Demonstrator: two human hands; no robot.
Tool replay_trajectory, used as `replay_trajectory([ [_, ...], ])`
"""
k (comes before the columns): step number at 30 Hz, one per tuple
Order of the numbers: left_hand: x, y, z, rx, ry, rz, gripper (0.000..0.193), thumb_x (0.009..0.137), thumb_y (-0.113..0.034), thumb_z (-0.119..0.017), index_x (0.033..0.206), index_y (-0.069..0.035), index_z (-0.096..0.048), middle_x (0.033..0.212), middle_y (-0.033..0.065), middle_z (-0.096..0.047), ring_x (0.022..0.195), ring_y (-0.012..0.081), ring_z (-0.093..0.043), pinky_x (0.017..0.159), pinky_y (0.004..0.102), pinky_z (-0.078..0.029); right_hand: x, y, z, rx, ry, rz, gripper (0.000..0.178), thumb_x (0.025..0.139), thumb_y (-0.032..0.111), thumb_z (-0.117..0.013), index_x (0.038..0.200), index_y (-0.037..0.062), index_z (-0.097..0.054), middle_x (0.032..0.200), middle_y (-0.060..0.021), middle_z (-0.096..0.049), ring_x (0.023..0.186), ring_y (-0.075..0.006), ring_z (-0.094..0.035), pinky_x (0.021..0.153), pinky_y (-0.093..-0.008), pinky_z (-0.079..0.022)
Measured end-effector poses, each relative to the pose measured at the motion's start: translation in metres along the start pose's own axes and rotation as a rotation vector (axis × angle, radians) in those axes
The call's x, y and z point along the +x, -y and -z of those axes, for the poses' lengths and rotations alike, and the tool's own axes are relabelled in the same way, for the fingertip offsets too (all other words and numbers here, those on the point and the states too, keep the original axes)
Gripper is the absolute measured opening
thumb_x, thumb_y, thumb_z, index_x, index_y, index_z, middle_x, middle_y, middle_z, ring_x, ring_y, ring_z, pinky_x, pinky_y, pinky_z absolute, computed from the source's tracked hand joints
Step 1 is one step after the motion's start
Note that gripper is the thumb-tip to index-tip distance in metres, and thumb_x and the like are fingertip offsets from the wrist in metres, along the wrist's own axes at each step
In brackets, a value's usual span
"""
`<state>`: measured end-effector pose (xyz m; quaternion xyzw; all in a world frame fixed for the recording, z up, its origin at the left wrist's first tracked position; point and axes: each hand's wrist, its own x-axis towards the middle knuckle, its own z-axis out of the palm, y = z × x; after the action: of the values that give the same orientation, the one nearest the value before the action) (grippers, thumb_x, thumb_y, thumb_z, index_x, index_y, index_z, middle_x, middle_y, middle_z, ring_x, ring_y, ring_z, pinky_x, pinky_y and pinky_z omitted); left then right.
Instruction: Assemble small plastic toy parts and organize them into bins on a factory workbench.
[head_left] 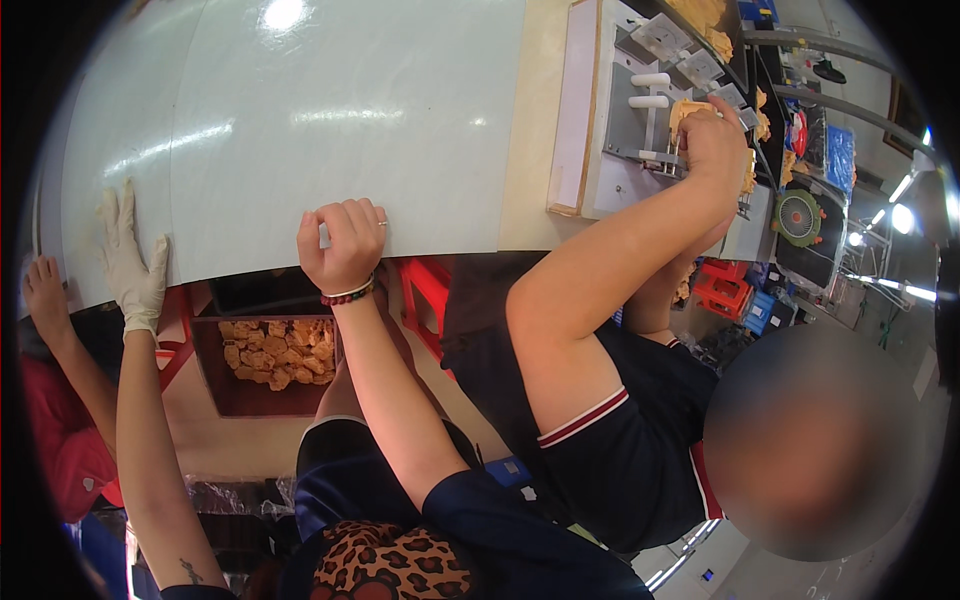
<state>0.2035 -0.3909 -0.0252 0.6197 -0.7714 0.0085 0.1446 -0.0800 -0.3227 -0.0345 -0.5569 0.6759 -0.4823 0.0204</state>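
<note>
My left hand (133, 262) wears a white glove and lies flat on the pale, glossy table (330, 60), its fingers spread. Near the table's front edge rests my bare right hand (345, 245), curled into a loose fist. A ring and a beaded bracelet (348, 294) show on it; nothing sticks out between the fingers, and the palm is hidden. Below the table edge, between my forearms, stands a dark red crate (265, 402) with several irregular orange pieces (280, 350) in it.
A co-worker on the right reaches a hand (712, 145) to an orange piece (688, 112) at a grey fixture (628, 115) with white handles. On the far left another person's hand (45, 295) touches the table edge. Red stools (428, 295) and a green fan (798, 219) stand about.
</note>
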Motion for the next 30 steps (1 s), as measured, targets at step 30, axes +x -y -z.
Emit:
replay_trajectory([
  [30,-0.0011,-0.0003,0.0025,0.016,-0.008,-0.030,0.081,0.082,-0.056,-0.053,0.152,-0.024,-0.028,0.157,0.0130,-0.022,0.145,0.0353,-0.018,0.116,0.0501,-0.016,-0.0014,-0.0001,-0.0013,0.003,-0.008,0.025,0.022,0.079,0.017,-0.061,0.061,0.0104,-0.049,0.057,-0.0036,-0.046,0.054,-0.0231,-0.044,0.055,-0.0357,-0.029],
])
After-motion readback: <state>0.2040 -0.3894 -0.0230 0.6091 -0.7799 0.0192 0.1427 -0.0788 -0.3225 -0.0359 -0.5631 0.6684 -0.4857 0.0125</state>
